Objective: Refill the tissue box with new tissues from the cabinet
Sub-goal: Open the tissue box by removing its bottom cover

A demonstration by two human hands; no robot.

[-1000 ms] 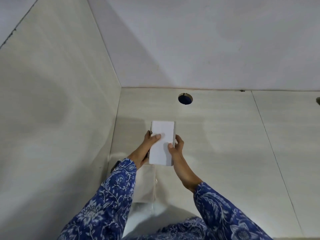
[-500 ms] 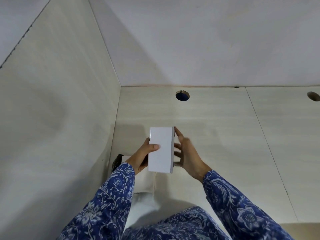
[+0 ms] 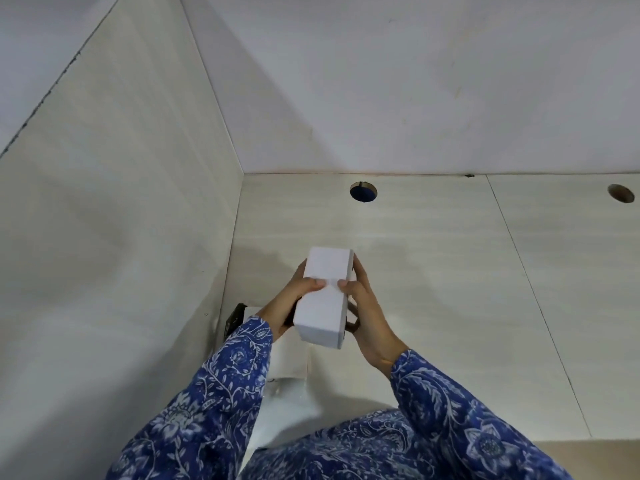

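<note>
Both hands are holding the white box (image 3: 325,294) up in the corner of the cabinet: left hand (image 3: 289,301) and right hand (image 3: 363,306) gripping opposite sides, thumbs pressing the top face. Risk: smooth card slipping out, or squeezing denting it against the cabinet wall (image 3: 121,202).

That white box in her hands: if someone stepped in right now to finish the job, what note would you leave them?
Left hand: gripping the white box on its left side, thumb on top.
Right hand: gripping its right side, thumb on top.
The box is held off the pale cabinet shelf, near the left corner. More white packs lie beneath the hands, partly hidden by the left sleeve.
Done: a box is in hand inside the cabinet.
Left: whether this is the tissue box or its refill cannot be told; filling is not visible.
</note>
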